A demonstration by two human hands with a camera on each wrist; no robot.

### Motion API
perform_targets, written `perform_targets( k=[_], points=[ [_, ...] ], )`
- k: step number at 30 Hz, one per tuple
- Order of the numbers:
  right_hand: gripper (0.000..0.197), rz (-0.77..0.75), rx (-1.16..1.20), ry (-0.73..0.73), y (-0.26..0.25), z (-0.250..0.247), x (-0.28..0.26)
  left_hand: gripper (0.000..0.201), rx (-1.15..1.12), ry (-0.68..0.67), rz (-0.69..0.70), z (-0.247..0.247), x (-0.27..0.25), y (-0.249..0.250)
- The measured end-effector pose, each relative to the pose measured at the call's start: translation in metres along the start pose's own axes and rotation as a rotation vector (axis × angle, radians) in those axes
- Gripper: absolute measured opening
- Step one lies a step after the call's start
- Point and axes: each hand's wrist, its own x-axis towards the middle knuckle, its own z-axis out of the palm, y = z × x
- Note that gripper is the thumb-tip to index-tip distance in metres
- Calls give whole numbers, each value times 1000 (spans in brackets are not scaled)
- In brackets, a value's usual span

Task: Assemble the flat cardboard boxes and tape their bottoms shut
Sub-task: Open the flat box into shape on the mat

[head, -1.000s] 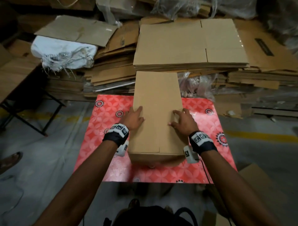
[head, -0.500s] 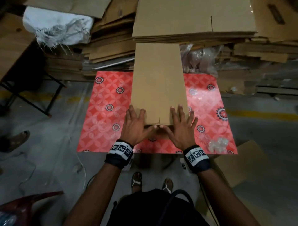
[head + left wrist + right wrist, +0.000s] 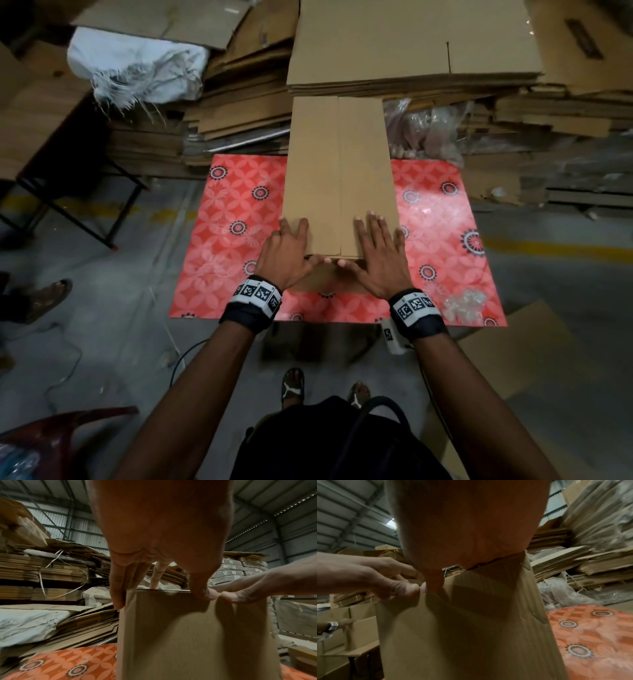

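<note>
Head view. One cardboard box (image 3: 339, 174), standing on the red patterned table (image 3: 226, 240), its two top flaps folded in with the seam running away from the person. Left hand (image 3: 286, 255) lies flat on the box's near-left corner, fingers straight and spread over the top, thumb hooked over the near edge. Right hand (image 3: 378, 257) lies flat on the near-right corner in the same way. The two thumbs meet at the seam on the box's near face. Beyond the box, a stack of flat cartons (image 3: 411, 44) touching or just behind its far end. Left of the box and beyond the table, a white sack (image 3: 137, 66) on heaped cardboard. Right of the box, near the table's near corner, a crumpled clear plastic wad (image 3: 464, 305).

Left wrist view. The left hand (image 3: 163, 534) presses down on the box (image 3: 188, 635); its fingers (image 3: 118, 588) lie straight along the left edge, thumb tip on the top rim touching the right hand's thumb (image 3: 240, 596).

Right wrist view. The right hand (image 3: 467, 527) presses its palm flat on the box (image 3: 467, 628) rim. The left hand (image 3: 368, 574) comes in from the box's left, thumbs together. Assembled boxes (image 3: 342, 628) stand left of it.
</note>
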Motion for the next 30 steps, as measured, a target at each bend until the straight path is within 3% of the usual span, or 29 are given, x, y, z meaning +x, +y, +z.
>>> perform_targets(
  k=[3,5,9,12,17,20,25,30],
  points=[
    [95,-2,-15,1,0,2,0,93,25,25,-14,3,1,-2],
    [93,4,-14,3,0,3,0,83,37,37,-23,2,1,3],
    [93,0,-10,6,1,3,0,69,99,-62,-26,-4,4,18],
    [93,-11,-9,18,0,3,0,70,194,-121,29,-13,13,23],
    [94,-24,-27,26,2,5,0,83,332,8,138,-28,24,21],
    [94,-30,-25,31,3,5,-1,72,252,99,145,-24,24,3],
    [93,-34,-35,48,2,6,1,88,63,20,238,-14,23,-23],
    [87,-38,-21,45,3,5,0,69,109,97,333,4,16,-14]
  ],
)
